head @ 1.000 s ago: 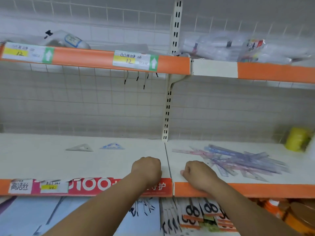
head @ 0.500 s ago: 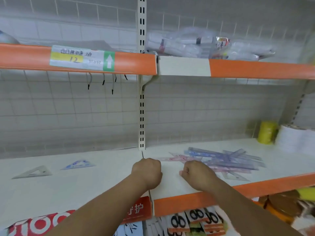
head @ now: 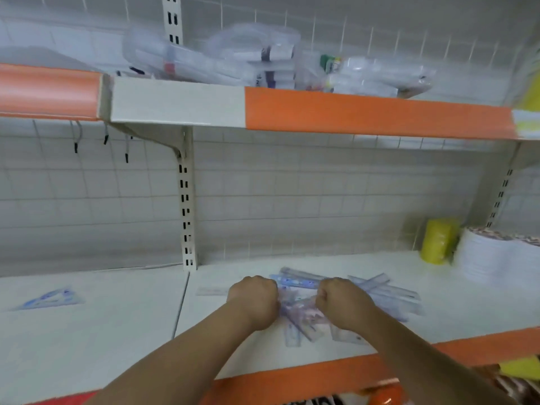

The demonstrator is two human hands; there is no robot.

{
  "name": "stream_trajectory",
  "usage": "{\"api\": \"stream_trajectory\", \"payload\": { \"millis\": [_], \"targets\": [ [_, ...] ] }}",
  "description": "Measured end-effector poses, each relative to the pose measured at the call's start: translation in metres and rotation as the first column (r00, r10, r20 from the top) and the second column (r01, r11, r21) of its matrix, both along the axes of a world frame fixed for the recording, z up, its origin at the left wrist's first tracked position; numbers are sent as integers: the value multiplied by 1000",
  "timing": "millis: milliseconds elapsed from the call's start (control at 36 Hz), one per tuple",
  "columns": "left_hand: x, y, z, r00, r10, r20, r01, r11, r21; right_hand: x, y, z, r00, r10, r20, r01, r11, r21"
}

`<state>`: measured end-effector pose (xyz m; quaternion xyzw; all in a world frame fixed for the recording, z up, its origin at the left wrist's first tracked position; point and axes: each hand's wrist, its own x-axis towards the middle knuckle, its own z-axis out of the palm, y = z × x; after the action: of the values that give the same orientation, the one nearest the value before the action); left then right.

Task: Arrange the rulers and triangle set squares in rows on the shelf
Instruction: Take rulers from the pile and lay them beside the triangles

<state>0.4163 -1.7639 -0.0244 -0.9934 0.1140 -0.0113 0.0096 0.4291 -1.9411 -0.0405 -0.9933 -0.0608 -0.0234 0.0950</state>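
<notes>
Barely started, no rows yet. Pile of rulers [head: 388, 296] lies jumbled on the shelf [head: 117, 331] at 5 o'clock in view, with one set square [head: 49, 298] alone at its 9 o'clock. Left hand [head: 254, 299] and right hand [head: 342, 302] are clenched over the pile; can't tell if either grips anything.

A pale, grid-lined back panel [head: 292, 194] rises behind the grip. A slotted cream upright [head: 187, 217] stands up and to the left of it. An upper shelf [head: 175, 103] with an orange-and-cream front runs overhead. The cream lower shelf [head: 102, 331], orange-edged, spreads beneath. The light is soft and even.
</notes>
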Motion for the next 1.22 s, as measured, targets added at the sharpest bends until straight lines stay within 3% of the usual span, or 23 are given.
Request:
{"api": "stream_trajectory", "payload": {
  "millis": [417, 583, 778, 1000, 1222],
  "targets": [
    [17, -112, -5, 990, 102, -94, -99, 994, 41, 52, -123, -7, 994, 107, -9, -108, 991, -79],
    [21, -96, -12, 965, 248, -88, -241, 967, 87, 60, -135, -11, 974, 173, -146, -185, 980, -77],
    [23, -49, -14, 900, 422, -109, -417, 906, 65, 65, -137, -17, 975, 173, -143, -190, 975, -113],
    [21, -44, -25, 882, 400, -249, -402, 914, 46, 73, -137, -12, 973, 138, -186, -148, 988, -44],
    [22, -51, -28, 895, 364, -257, -370, 929, 27, 73, -136, -14, 977, 129, -171, -127, 992, 20]
  ]
}}
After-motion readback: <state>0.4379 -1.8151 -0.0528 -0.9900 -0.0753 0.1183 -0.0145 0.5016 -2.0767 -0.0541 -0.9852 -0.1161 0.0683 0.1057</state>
